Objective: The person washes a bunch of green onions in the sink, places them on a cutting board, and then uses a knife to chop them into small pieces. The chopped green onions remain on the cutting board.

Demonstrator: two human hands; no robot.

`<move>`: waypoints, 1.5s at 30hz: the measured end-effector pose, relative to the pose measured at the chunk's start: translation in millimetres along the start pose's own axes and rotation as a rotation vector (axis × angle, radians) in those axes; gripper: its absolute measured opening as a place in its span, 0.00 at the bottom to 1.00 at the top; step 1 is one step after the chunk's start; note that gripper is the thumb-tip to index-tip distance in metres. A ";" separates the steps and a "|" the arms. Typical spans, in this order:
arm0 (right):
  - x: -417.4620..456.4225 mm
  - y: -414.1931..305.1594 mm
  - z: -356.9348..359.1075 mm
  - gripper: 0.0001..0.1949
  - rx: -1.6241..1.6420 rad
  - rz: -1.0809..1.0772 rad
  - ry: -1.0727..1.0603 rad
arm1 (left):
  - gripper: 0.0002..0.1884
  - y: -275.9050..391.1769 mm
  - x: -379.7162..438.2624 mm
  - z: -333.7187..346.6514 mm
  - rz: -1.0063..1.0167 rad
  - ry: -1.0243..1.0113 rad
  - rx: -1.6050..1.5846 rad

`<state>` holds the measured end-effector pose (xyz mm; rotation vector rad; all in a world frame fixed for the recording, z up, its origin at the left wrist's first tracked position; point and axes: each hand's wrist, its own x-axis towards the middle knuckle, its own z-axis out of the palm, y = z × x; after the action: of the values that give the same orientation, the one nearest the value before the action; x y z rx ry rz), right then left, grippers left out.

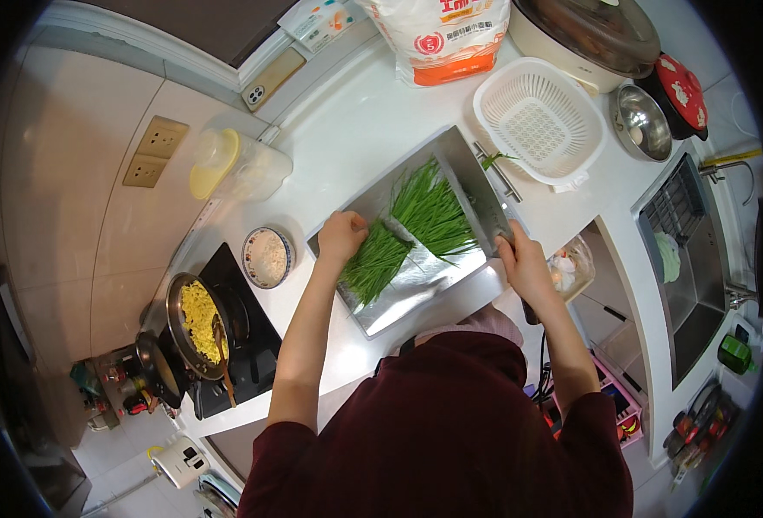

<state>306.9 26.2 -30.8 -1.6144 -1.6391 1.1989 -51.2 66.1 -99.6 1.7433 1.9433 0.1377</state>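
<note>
Green chives (pixel 430 207) lie in two bunches on a shiny metal board (pixel 388 311), with a gap between them. My left hand (pixel 344 238) is at the upper left end of the nearer bunch, its fingers curled; whether they pinch anything is hidden. My right hand (pixel 517 259) grips what looks like a cleaver. Its dark handle (pixel 529 312) shows below the wrist, and its broad grey blade (pixel 478 201) appears to lie along the board's right side, beside the farther bunch. A few chive pieces (pixel 494 159) lie by a metal bar (pixel 501 175) just beyond.
On the left are a bowl of pale contents (pixel 266 258) and a pan of yellow scrambled egg (pixel 203 317) on the black hob (pixel 261 349). A plastic container (pixel 252 168), a flour bag (pixel 446 45), a white basket (pixel 540 116) and a steel bowl (pixel 643 123) stand beyond; a sink (pixel 698 291) is right.
</note>
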 end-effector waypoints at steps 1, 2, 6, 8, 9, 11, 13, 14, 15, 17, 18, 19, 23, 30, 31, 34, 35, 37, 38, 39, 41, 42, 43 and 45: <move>0.6 1.8 0.4 0.12 -0.006 -0.002 0.010 | 0.12 3.1 -1.1 -0.4 -0.002 0.039 0.046; 1.1 4.1 0.7 0.12 -0.012 -0.003 0.021 | 0.12 6.0 -0.9 -1.8 -0.018 0.035 0.055; 3.4 12.9 0.6 0.13 0.015 -0.046 0.057 | 0.15 35.1 8.3 -12.5 0.089 0.163 0.072; 2.7 9.0 -3.9 0.14 0.008 -0.017 0.050 | 0.22 57.0 20.4 -7.9 0.126 0.151 0.134; 1.7 7.0 -6.0 0.14 -0.001 0.003 0.039 | 0.27 74.2 27.1 -3.5 0.096 0.073 0.197; 1.4 2.4 -10.8 0.14 -0.017 0.039 0.017 | 0.38 94.9 31.8 15.8 0.025 0.015 0.261; -0.4 8.7 -11.0 0.14 -0.023 0.030 0.039 | 0.49 108.3 34.4 40.4 -0.043 0.053 0.260; -1.6 11.3 -11.7 0.14 -0.027 0.026 0.050 | 0.53 117.1 34.6 47.4 -0.063 -0.023 0.258; -3.8 12.1 -13.5 0.14 -0.009 0.037 0.060 | 0.57 132.4 29.2 46.0 -0.087 -0.105 0.256; -6.7 10.2 -16.7 0.14 0.025 0.052 0.064 | 0.64 156.4 15.5 46.5 -0.072 -0.208 0.321; -7.3 11.1 -16.5 0.13 0.021 0.062 0.062 | 0.66 165.5 6.9 47.8 -0.035 -0.231 0.390; -7.0 13.0 -17.2 0.13 0.014 0.070 0.060 | 0.68 172.1 0.3 52.9 0.003 -0.252 0.457; -6.9 11.6 -20.8 0.13 -0.012 0.092 0.042 | 0.69 179.9 -13.1 74.0 0.017 -0.221 0.660; -6.1 14.5 -21.0 0.12 -0.023 0.087 0.030 | 0.45 163.5 6.9 92.5 0.111 0.068 0.664; -6.1 15.6 -20.4 0.12 -0.018 0.091 0.032 | 0.39 152.9 15.4 102.0 0.142 0.112 0.683; -7.5 22.0 -19.1 0.12 -0.009 0.104 0.036 | 0.23 136.7 32.2 108.7 0.203 0.169 0.672; -7.8 23.1 -19.2 0.12 -0.007 0.108 0.037 | 0.20 133.8 35.1 107.7 0.196 0.142 0.621; -8.8 18.2 -21.1 0.11 0.004 0.127 0.028 | 0.16 130.5 39.7 100.0 0.160 0.085 0.493; -9.5 15.1 -21.9 0.11 0.009 0.136 0.022 | 0.16 127.5 43.0 95.0 0.129 0.058 0.417; -10.5 12.3 -23.1 0.11 0.015 0.154 0.018 | 0.16 124.3 43.8 88.3 0.097 0.031 0.339; -12.1 11.3 -25.6 0.11 0.031 0.199 0.023 | 0.18 133.1 39.4 50.8 0.051 -0.028 0.094; -12.4 10.0 -24.4 0.11 0.024 0.181 0.024 | 0.18 127.9 38.2 38.3 0.001 -0.007 -0.033; -13.0 9.7 -24.5 0.11 0.015 0.169 0.029 | 0.18 120.6 39.3 28.8 -0.045 0.009 -0.163; -13.3 11.1 -24.1 0.11 -0.003 0.142 0.034 | 0.17 93.6 41.0 19.2 -0.123 -0.013 -0.517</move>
<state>334.9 17.3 -26.6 -1.7688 -1.5277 1.2316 39.9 115.6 -90.5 1.2793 1.7942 0.5319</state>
